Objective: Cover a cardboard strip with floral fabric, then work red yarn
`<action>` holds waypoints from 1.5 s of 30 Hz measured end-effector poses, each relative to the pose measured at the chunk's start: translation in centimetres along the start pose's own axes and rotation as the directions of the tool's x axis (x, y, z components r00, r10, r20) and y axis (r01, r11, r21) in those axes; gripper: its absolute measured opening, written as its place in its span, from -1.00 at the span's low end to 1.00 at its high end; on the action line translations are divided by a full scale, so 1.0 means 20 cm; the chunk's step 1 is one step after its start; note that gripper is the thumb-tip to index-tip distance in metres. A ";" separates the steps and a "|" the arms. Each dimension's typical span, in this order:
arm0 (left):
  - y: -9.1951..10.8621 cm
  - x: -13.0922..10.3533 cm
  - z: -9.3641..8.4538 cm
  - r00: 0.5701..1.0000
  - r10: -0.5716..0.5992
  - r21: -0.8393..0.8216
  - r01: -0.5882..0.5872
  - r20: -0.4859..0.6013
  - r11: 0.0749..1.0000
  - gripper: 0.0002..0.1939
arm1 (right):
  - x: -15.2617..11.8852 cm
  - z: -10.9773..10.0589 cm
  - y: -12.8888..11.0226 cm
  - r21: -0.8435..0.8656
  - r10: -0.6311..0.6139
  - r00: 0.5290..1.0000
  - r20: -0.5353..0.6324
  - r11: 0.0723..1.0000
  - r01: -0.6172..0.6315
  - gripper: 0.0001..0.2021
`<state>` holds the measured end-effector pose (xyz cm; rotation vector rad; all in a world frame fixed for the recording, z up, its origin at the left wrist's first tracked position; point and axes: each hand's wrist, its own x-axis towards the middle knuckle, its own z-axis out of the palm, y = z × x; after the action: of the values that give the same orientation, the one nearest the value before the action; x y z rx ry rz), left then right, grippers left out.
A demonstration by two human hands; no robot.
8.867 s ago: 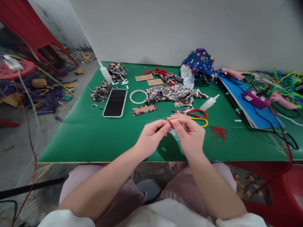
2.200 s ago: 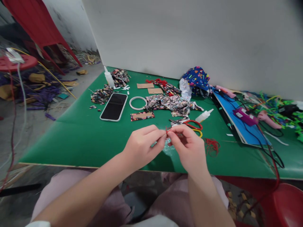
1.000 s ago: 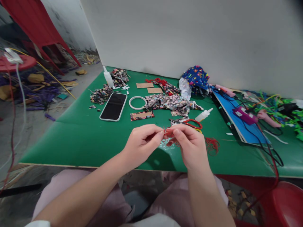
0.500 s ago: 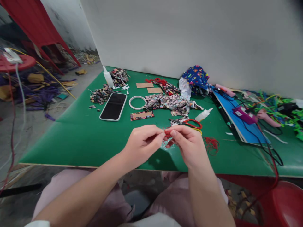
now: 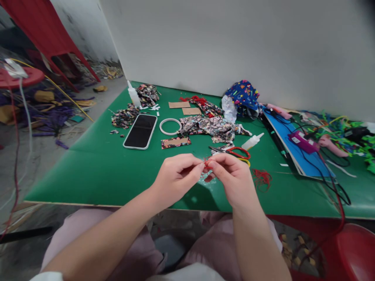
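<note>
The green tabletop [image 5: 96, 171] spans the middle of the frame. Above it, just below frame centre, the left hand [image 5: 177, 175] and right hand [image 5: 236, 177] meet, thumbs and fingers pinched together. Left of centre lies a phone [image 5: 140, 132]; scissors [image 5: 231, 150] lie just beyond the right hand. A red thread tangle [image 5: 262, 178] rests lower right; smaller red strands [image 5: 207, 164] are gripped between both hands' fingertips.
</note>
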<state>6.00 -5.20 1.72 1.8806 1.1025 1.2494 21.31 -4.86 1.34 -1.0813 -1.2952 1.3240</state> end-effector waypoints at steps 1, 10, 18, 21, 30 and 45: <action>0.00 0.00 0.00 1.000 -0.001 -0.004 0.001 0.000 1.000 -0.80 | 0.00 0.00 0.00 0.001 0.001 1.000 0.004 1.000 -0.001 -0.87; 0.00 0.00 0.00 0.999 -0.016 0.006 0.017 -0.027 1.000 -0.80 | -0.01 0.00 -0.01 -0.006 -0.009 1.000 0.016 1.000 0.009 -0.88; -0.01 -0.01 0.00 0.988 0.092 0.125 -0.076 -0.126 0.989 -0.82 | -0.02 0.02 -0.01 0.051 -0.015 0.999 0.030 0.999 0.013 -0.85; -0.02 -0.01 0.01 0.979 0.154 0.177 -0.130 -0.130 0.976 -0.82 | -0.02 0.03 0.00 0.060 -0.012 1.000 -0.014 0.998 0.013 -0.89; -0.02 -0.02 0.02 0.955 0.257 0.237 -0.217 -0.150 0.947 -0.84 | -0.01 0.03 0.00 0.095 -0.017 0.999 -0.031 0.995 0.020 -0.95; -0.05 -0.03 0.05 0.921 0.369 0.322 -0.313 -0.129 0.894 -0.86 | -0.01 0.02 0.01 0.068 -0.069 0.996 -0.053 0.995 0.072 -0.97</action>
<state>6.46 -5.28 0.33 2.2987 1.1384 1.5543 20.86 -5.10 1.15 -1.0061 -1.2300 1.2720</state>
